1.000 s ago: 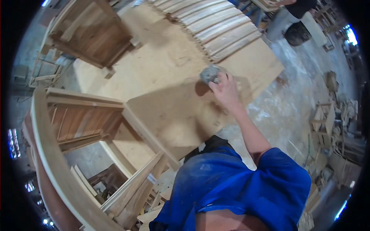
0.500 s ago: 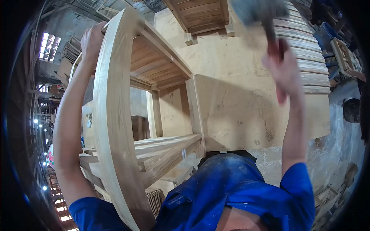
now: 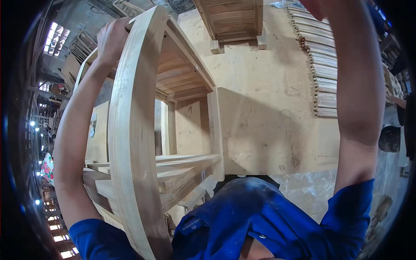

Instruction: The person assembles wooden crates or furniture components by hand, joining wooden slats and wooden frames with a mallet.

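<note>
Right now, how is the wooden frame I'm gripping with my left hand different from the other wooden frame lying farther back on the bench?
The near frame stands on edge, its curved rail toward the camera; the far frame lies flat on the bench. The left hand grips the near frame's top; nothing touches the far frame. The near frame fills the left of the view; the far one is cut off by the top edge. Both are slatted bare wood.

Broad plywood workbench (image 3: 277,108), pale and scuffed. Second slatted wooden frame (image 3: 232,19) at its far edge, resting on two short blocks. Row of curved wooden slats (image 3: 323,65) along its right edge. Dusty concrete floor (image 3: 303,190) beyond the near edge.
</note>
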The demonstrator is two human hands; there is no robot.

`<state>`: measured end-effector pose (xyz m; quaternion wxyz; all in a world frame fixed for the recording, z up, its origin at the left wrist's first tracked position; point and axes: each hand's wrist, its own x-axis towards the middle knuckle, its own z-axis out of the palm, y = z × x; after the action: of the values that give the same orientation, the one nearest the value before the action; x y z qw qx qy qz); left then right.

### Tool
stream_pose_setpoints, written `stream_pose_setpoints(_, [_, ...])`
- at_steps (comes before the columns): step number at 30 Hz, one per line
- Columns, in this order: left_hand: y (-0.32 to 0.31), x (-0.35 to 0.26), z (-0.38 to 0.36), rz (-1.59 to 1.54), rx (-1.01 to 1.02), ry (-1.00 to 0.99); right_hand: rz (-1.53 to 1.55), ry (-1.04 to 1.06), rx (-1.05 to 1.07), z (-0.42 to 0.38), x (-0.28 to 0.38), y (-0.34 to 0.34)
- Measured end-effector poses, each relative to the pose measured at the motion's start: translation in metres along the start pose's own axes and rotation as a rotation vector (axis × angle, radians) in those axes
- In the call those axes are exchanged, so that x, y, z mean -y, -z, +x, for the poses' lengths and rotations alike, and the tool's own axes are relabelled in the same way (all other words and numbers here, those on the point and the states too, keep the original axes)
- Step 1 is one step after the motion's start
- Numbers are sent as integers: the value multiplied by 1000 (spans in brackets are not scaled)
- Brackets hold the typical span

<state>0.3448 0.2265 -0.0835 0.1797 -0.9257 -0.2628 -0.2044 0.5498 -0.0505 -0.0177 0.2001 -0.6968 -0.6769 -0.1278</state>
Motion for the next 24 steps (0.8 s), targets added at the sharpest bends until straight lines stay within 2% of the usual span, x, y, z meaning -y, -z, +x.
stream_pose_setpoints(1, [-1,0,0,10,-10,20,-28,102,-75,-4,-5,-7])
stream_pose_setpoints(3, [-4,-2,3,19,-10,23,-556,444,-388,18,-21,-43])
stream_pose_setpoints(4, [1,0,0,23,-1,22,-687,543,-469,21,-21,-45])
stream_pose_setpoints(5, [-2,12,-4,96,39,-59,-819,635,-568,24,-10,-41])
stream_pose_setpoints(6, [-4,9,0,164,80,-3,-539,544,-258,29,-6,-56])
stream_pose_setpoints(7, [-19,19,3,24,-17,-53,-257,372,-22,29,-6,-71])
stream_pose_setpoints(8, [-33,36,8,-1,-9,-113,-140,300,57,32,-4,-78])
stream_pose_setpoints(11, [-6,13,-5,-6,278,-167,39,236,92,41,-1,-89])
stream_pose_setpoints(13, [34,4,-19,13,389,-204,87,245,115,41,1,-82])
stream_pose_setpoints(14, [57,-1,-21,11,441,-229,79,309,-22,44,-47,-114])
stream_pose_setpoints(15, [77,4,-23,-8,471,-249,23,293,-117,32,-42,-115])
stream_pose_setpoints(16, [101,12,-22,-42,500,-247,-14,191,-39,28,-24,-102])
stream_pose_setpoints(17, [108,36,-28,-114,329,-250,-57,70,49,30,-8,-91])
stream_pose_setpoints(18, [127,59,-27,-197,336,-187,-58,79,63,44,-8,-94])
stream_pose_setpoints(19, [148,89,-36,-283,337,-138,119,139,57,49,-10,-95])
stream_pose_setpoints(22, [134,213,-90,-224,26,-502,109,137,43,38,-14,-102])
stream_pose_setpoints(24, [157,220,-150,-566,124,266,68,79,6,35,0,-95])
